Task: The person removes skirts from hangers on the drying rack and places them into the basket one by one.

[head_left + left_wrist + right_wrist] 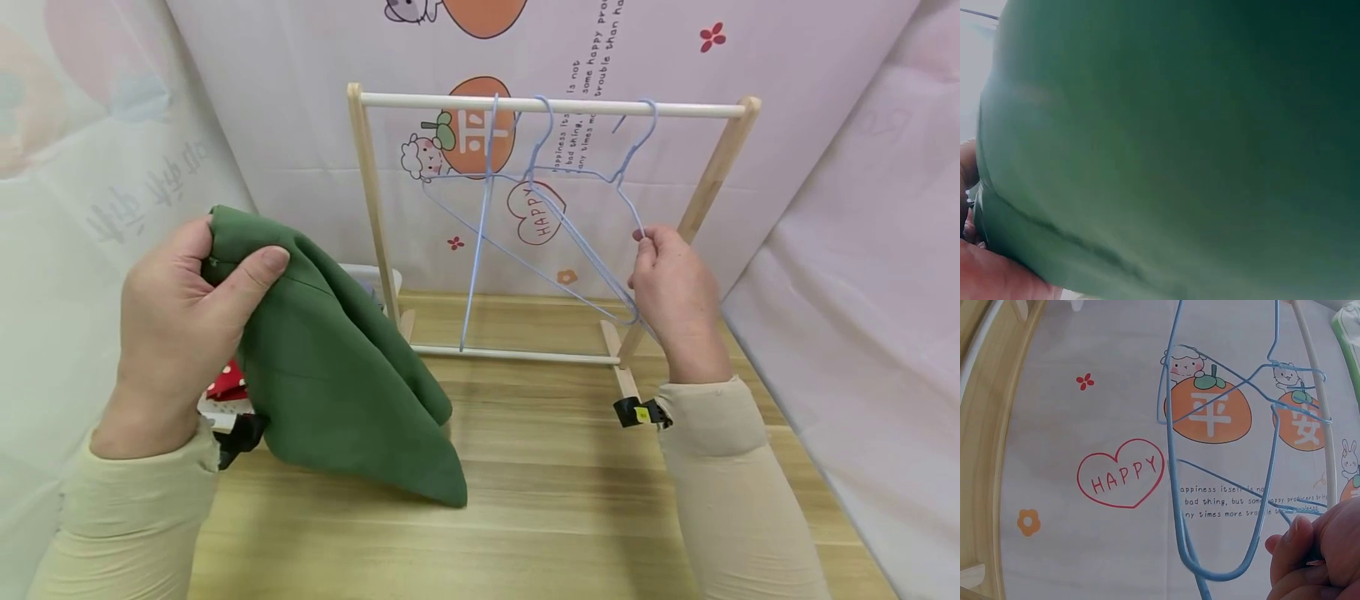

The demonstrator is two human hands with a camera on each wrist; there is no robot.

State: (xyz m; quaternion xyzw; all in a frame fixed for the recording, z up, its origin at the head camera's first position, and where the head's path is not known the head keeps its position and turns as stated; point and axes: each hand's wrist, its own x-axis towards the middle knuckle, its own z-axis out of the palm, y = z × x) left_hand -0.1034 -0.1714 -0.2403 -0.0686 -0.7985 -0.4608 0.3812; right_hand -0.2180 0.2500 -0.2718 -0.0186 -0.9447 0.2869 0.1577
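A piece of folded green fabric [337,392] hangs from my left hand [176,300], which grips its upper edge with the thumb on top. In the left wrist view the green fabric [1166,144] fills nearly everything. Three light blue wire hangers hang on the top bar [585,107] of a small wooden rack. My right hand [675,292] pinches the sloping side of the rightmost hanger [628,202], whose hook stays over the bar. Left of it are a middle hanger [534,154] and one seen nearly edge-on [477,246]. Curled fingers of the right hand [1316,556] show in the right wrist view.
The rack's left post [369,183] and lower bar [517,355] stand on a wood-grain table [525,483]. Partly behind the fabric are a whitish container [386,275] and a red cloth with white dots [227,382]. Printed white curtains [645,50] surround the table.
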